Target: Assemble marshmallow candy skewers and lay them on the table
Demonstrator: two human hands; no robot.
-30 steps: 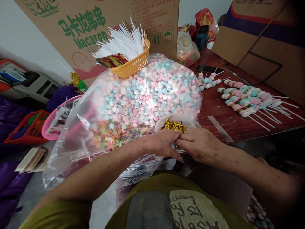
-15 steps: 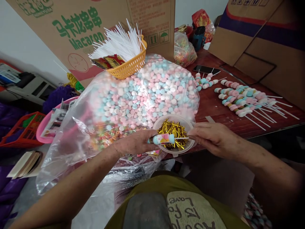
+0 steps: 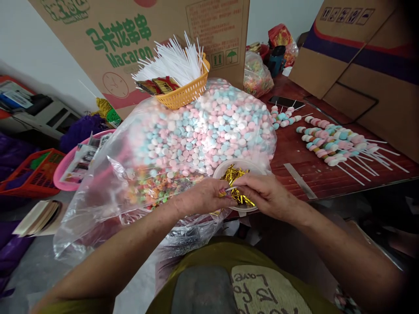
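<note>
The left hand [image 3: 207,197] is closed around a candy stick [image 3: 223,192]. Only a small bit of pink and yellow shows; the fingers hide the rest. Its thin white stem [image 3: 232,188] lies sideways over a round plastic bowl [image 3: 220,167], pointing from the left hand to the right hand [image 3: 266,192]. The right hand's fingers are bent and close together at the stem. I cannot tell if they pinch it. The hands hide part of the bowl and its shiny, flat gold strips [image 3: 231,173].

Behind is a big clear, crinkly bag [image 3: 209,126] of round pink, blue and white sweets. On the red-brown tabletop [image 3: 278,150], finished candy sticks [image 3: 334,137] lie side by side, their white ends pointing right.
</note>
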